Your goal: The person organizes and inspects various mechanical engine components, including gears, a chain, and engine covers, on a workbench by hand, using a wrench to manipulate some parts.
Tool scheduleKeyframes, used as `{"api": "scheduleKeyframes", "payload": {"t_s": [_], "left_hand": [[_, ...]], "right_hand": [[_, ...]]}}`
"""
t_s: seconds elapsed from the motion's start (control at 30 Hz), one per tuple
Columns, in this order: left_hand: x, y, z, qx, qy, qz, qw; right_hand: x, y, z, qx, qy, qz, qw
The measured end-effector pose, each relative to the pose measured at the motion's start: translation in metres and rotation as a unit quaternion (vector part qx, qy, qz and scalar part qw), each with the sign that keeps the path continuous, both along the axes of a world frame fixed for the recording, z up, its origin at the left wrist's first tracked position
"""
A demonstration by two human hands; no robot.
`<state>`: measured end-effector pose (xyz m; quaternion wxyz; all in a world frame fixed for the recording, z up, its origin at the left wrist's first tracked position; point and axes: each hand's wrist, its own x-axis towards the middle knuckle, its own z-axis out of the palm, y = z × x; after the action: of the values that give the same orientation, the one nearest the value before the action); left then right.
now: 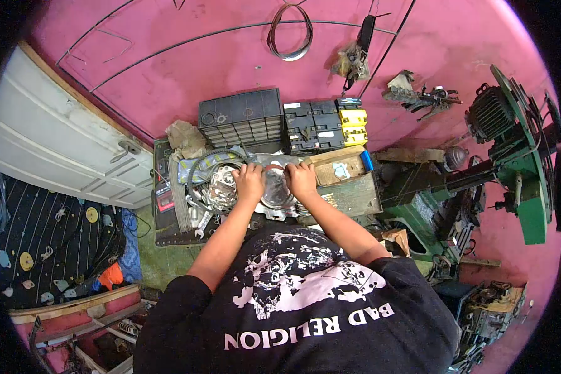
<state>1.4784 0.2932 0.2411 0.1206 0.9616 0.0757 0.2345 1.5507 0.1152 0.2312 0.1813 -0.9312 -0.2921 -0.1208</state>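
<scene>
Both hands are at the far side of a round grey metal part on the workbench. My left hand is at the part's left edge, its fingers bent. On the right edge rests my right hand, fingers also bent. Between the hands, a reddish-brown strip shows at the top of the part. Whether the fingers grip the rim is too small to tell. Left of my left hand lie metal pieces and a wrench.
Behind the bench items stand a black drawer cabinet and black battery-like boxes. A wooden tray sits right of my right hand. Farther right is a green drill press. A white door is at left.
</scene>
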Motion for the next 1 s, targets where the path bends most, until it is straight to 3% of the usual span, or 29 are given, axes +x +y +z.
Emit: {"api": "scheduleKeyframes", "payload": {"t_s": [0.2,0.3,0.4,0.53,0.67,0.8,0.87,0.93,1.0], "left_hand": [[0.001,0.001,0.008,0.002,-0.028,-0.008,1.0],[0.0,0.0,0.01,-0.02,-0.043,-0.002,0.999],[-0.003,0.002,0.011,-0.012,-0.044,-0.006,0.999],[-0.003,0.001,0.01,-0.008,-0.03,-0.001,1.0],[-0.004,0.006,0.014,-0.052,-0.035,0.009,0.998],[0.005,0.007,0.035,-0.065,-0.069,0.03,0.995],[0.011,-0.001,0.057,-0.045,-0.052,0.041,0.997],[0.021,-0.012,0.076,-0.018,-0.097,-0.022,0.995],[0.031,-0.018,0.088,-0.012,-0.107,-0.021,0.994]], "right_hand": [[0.0,0.017,0.013,0.03,0.006,0.027,0.999],[-0.002,0.017,0.012,0.037,-0.045,0.074,0.996],[-0.003,0.016,0.017,0.025,-0.002,0.083,0.996],[-0.001,0.011,0.029,0.02,0.008,0.058,0.998],[0.015,0.0,0.038,0.077,-0.063,-0.039,0.994],[0.028,-0.007,0.046,0.025,0.017,-0.111,0.993],[0.02,-0.004,0.064,0.052,-0.113,-0.037,0.992],[0.017,0.004,0.084,0.07,-0.11,0.038,0.991],[0.02,0.008,0.094,0.065,-0.132,0.034,0.989]]}}
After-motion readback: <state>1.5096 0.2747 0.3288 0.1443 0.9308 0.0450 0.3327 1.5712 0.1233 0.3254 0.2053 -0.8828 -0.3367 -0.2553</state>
